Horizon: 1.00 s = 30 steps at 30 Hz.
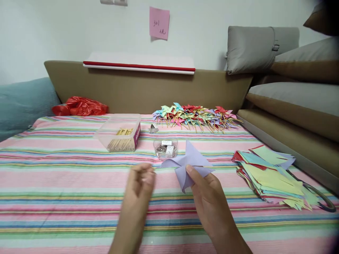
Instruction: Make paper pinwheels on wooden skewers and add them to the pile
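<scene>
A purple paper pinwheel [185,163] is pinched at its centre by my right hand [208,192], thumb on top and fingers beneath. Its folded blades stick out around the thumb. To the left, apart from the paper, my left hand [140,183] has its fingers curled together; motion blurs them, and whatever is between the fingertips is too small to make out. Just beyond the pinwheel sits a clear plastic dish [166,150] of small metal pins with white labels. A clear box [119,137] of thin wooden sticks stands behind my left hand.
Cut paper squares [270,176] lie stacked at the right, with scissors [321,197] partly under them. Many finished pinwheels [196,116] are heaped at the back. A small metal piece [153,128] and a red plastic bag [82,106] rest on the striped cloth [79,197]. Cushions [296,102] rise at right.
</scene>
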Motion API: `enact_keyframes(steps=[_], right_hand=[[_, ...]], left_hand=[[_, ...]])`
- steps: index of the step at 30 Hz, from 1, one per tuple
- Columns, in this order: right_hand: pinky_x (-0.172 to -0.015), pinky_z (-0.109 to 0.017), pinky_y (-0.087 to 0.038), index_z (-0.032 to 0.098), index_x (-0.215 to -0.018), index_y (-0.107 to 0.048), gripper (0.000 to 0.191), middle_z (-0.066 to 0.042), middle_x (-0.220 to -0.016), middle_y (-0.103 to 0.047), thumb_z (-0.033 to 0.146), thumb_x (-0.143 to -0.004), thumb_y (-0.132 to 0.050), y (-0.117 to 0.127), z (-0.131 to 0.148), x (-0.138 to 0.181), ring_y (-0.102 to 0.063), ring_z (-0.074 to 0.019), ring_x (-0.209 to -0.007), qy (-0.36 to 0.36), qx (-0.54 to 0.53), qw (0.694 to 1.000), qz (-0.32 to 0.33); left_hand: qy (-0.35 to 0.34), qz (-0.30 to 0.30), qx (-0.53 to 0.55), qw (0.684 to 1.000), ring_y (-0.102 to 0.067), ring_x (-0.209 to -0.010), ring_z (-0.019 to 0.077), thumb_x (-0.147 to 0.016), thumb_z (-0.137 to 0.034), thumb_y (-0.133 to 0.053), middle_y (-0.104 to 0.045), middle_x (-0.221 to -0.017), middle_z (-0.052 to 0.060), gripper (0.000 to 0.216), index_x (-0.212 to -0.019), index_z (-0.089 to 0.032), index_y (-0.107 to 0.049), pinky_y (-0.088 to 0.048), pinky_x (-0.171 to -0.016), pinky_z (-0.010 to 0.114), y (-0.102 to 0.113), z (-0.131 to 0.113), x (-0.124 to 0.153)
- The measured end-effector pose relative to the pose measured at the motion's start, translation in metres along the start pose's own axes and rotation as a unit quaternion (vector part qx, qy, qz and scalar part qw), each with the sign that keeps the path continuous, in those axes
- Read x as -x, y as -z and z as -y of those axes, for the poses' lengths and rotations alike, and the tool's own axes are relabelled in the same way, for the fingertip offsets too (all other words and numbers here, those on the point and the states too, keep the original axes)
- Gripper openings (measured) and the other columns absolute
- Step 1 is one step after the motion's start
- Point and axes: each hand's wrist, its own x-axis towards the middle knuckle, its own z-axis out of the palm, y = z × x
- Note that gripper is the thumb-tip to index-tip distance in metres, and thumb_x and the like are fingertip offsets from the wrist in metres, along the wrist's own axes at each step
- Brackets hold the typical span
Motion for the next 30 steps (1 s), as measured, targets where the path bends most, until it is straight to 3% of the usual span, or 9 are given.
enact_keyframes(steps=[3, 5, 10, 16, 23, 30], right_hand=[[-0.075, -0.033, -0.051, 0.021, -0.091, -0.077, 0.027, -0.005, -0.088, -0.075, 0.044, -0.077, -0.079, -0.005, -0.004, 0.003, -0.064, -0.0229, -0.086, -0.003, 0.004, 0.999, 0.035], [-0.081, -0.036, -0.053, 0.021, -0.092, -0.077, 0.027, -0.005, -0.091, -0.076, 0.044, -0.078, -0.078, -0.009, -0.007, 0.004, -0.067, -0.0249, -0.091, -0.003, 0.004, 0.998, 0.056], [-0.085, -0.036, -0.055, 0.022, -0.094, -0.078, 0.022, -0.004, -0.097, -0.079, 0.039, -0.079, -0.078, -0.013, -0.015, 0.005, -0.070, -0.0262, -0.096, 0.011, 0.032, 0.998, 0.049], [-0.085, -0.034, -0.056, 0.022, -0.096, -0.076, 0.023, -0.004, -0.102, -0.079, 0.038, -0.080, -0.079, -0.013, -0.024, 0.002, -0.071, -0.0243, -0.098, 0.006, 0.020, 0.999, 0.043], [-0.073, -0.030, -0.055, 0.021, -0.104, -0.072, 0.031, -0.003, -0.092, -0.077, 0.039, -0.080, -0.078, -0.011, -0.030, 0.004, -0.068, -0.0203, -0.085, -0.022, 0.028, 0.999, 0.033], [-0.081, -0.036, -0.055, 0.019, -0.108, -0.069, 0.038, -0.005, -0.096, -0.075, 0.041, -0.078, -0.080, -0.008, -0.032, 0.002, -0.068, -0.0245, -0.090, -0.017, 0.064, 0.997, 0.037]], left_hand=[[0.055, 0.122, 0.051, 0.990, -0.063, -0.108, 0.0276, -0.081, -0.047, -0.076, -0.070, -0.119, 0.010, 0.047, -0.120, -0.023, -0.067, -0.052, -0.088, 0.034, -0.014, 0.008, 0.011], [0.076, 0.139, 0.094, 0.983, -0.061, -0.115, 0.0277, -0.084, -0.039, -0.075, -0.070, -0.121, 0.010, 0.041, -0.121, -0.023, -0.068, -0.049, -0.095, 0.035, -0.022, 0.008, 0.016], [0.086, 0.076, 0.139, 0.984, -0.063, -0.107, 0.0230, -0.085, -0.031, -0.075, -0.075, -0.106, 0.006, 0.017, -0.098, -0.021, -0.075, -0.047, -0.095, 0.031, -0.029, 0.001, 0.016], [0.109, 0.001, 0.180, 0.978, -0.064, -0.086, 0.0164, -0.077, -0.030, -0.082, -0.074, -0.084, 0.002, 0.014, -0.080, -0.019, -0.076, -0.050, -0.082, 0.025, -0.028, 0.009, 0.012], [0.084, -0.046, 0.084, 0.992, -0.062, -0.077, 0.0144, -0.075, -0.037, -0.084, -0.072, -0.074, 0.000, 0.019, -0.078, -0.019, -0.077, -0.050, -0.069, 0.021, -0.026, 0.015, 0.011], [0.054, -0.075, 0.035, 0.995, -0.059, -0.066, 0.0126, -0.070, -0.036, -0.086, -0.069, -0.066, -0.001, 0.022, -0.070, -0.018, -0.076, -0.048, -0.060, 0.020, -0.022, 0.011, 0.009]])
